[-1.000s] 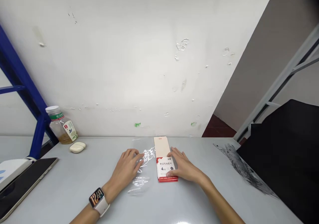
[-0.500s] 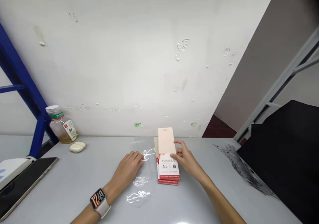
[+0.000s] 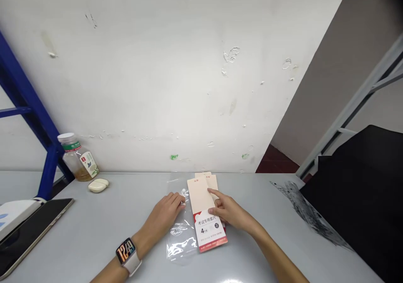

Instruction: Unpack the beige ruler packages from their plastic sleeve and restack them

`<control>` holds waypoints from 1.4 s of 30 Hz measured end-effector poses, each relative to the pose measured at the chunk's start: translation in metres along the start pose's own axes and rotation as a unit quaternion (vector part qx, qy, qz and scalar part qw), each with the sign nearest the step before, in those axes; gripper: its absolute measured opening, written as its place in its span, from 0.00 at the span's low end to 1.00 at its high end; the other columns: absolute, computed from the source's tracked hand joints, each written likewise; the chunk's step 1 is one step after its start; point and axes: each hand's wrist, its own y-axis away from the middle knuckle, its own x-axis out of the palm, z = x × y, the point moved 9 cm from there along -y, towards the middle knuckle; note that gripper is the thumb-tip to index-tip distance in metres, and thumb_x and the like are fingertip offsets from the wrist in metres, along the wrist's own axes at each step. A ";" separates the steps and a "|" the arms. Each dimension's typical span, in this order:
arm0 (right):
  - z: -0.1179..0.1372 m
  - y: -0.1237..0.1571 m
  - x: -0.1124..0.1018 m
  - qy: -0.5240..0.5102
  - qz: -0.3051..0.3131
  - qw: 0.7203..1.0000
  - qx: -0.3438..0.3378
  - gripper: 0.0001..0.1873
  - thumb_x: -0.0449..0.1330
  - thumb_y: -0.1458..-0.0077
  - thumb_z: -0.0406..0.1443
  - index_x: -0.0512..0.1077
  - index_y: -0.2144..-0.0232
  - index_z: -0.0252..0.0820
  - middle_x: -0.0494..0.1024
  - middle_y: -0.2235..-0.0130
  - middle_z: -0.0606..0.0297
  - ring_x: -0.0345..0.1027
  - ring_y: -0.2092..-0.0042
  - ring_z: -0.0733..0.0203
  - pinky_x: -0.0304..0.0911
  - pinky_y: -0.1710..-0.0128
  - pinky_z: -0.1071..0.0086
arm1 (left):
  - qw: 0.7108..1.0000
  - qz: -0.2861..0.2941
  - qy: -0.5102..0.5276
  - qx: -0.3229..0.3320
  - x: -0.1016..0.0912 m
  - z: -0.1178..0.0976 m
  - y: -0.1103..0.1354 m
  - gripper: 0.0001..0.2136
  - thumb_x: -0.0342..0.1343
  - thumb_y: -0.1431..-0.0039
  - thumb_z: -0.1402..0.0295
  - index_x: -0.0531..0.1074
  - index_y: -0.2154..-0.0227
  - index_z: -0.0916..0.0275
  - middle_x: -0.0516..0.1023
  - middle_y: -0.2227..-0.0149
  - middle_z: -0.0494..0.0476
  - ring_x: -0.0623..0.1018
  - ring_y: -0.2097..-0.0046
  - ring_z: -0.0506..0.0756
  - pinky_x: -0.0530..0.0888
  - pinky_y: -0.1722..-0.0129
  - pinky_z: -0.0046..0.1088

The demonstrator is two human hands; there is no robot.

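My right hand [image 3: 229,211] grips the right edge of a tall cream card [image 3: 201,195], thumb on its front and index finger along its side. The card has a white-and-red printed lower part with a large 4, and it tilts slightly. Behind it, more cream cards [image 3: 214,182] show at the upper right, mostly covered. My left hand [image 3: 168,211], with a watch [image 3: 126,251] on its wrist, has its fingers curled closed at the left edge of a clear plastic bag [image 3: 182,241]. The bag lies flat beside the card, and the card covers or touches its right side.
On the left stand a bottle [image 3: 78,159] with some brown liquid, a cream oval case [image 3: 98,185] and a dark-screened tablet [image 3: 34,232] under a white device [image 3: 19,216]. A blue frame [image 3: 34,94] rises there. Black material [image 3: 362,190] hangs at the right table edge.
The front card has moved left and toward me and tilted, uncovering the cards behind it. My right hand moved with it. My left hand and the plastic bag shifted slightly right.
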 end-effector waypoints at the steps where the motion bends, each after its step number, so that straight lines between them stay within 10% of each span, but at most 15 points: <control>1: 0.002 0.000 0.001 0.008 -0.003 1.000 -0.008 0.41 0.63 0.48 0.40 0.52 0.34 0.49 0.59 0.75 0.77 0.54 0.76 0.69 0.52 0.77 0.72 | 1.000 0.004 0.004 0.006 0.001 -0.001 0.000 0.14 0.38 0.29 0.62 0.67 0.63 0.58 0.75 0.63 0.53 0.74 0.61 0.57 0.70 0.63 0.35; 26: 0.004 -0.002 0.040 -0.109 0.074 0.991 0.000 0.38 0.66 0.54 0.44 0.59 0.43 0.46 0.71 0.75 0.76 0.70 0.78 0.63 0.68 0.74 0.66 | 0.998 0.010 -0.010 0.056 0.007 -0.010 0.001 0.15 0.38 0.29 0.62 0.69 0.64 0.59 0.74 0.65 0.54 0.72 0.64 0.56 0.68 0.66 0.33; 42: 0.007 -0.001 0.064 -0.036 0.023 0.999 -0.027 0.38 0.59 0.47 0.36 0.54 0.36 0.41 0.73 0.75 0.73 0.61 0.79 0.66 0.55 0.78 0.72 | 0.995 0.000 -0.016 0.103 0.008 -0.028 0.004 0.13 0.37 0.28 0.66 0.66 0.64 0.60 0.72 0.64 0.54 0.72 0.64 0.55 0.68 0.65 0.33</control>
